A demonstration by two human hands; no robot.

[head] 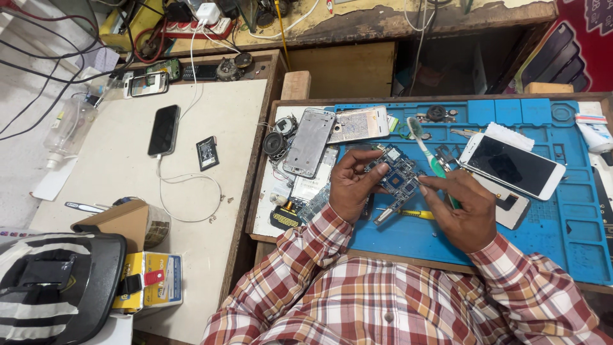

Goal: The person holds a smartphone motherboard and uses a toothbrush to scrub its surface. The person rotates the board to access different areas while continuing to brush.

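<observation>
**Circuit board held above the blue repair mat**

Over the blue mat, the left hand grips a small blue circuit board, thumb on top and fingers curled beneath it, so its underside is hidden. The right hand is closed round the green handle of a toothbrush; the palm covers the handle's lower end, and the bristle head points up and away from the board. A yellow-handled tool lies on the mat, partly covered by both hands.

Just right of the hands, a white phone rests face up on the mat, with a white cloth tucked behind it. On the pale table to the left, a brown cardboard flap hides most of a clear jar; its contents cannot be made out. Beside it sits a yellow box with blue and white panels, half covered by a striped black bag. A clear plastic bottle lies at the far left edge.
</observation>
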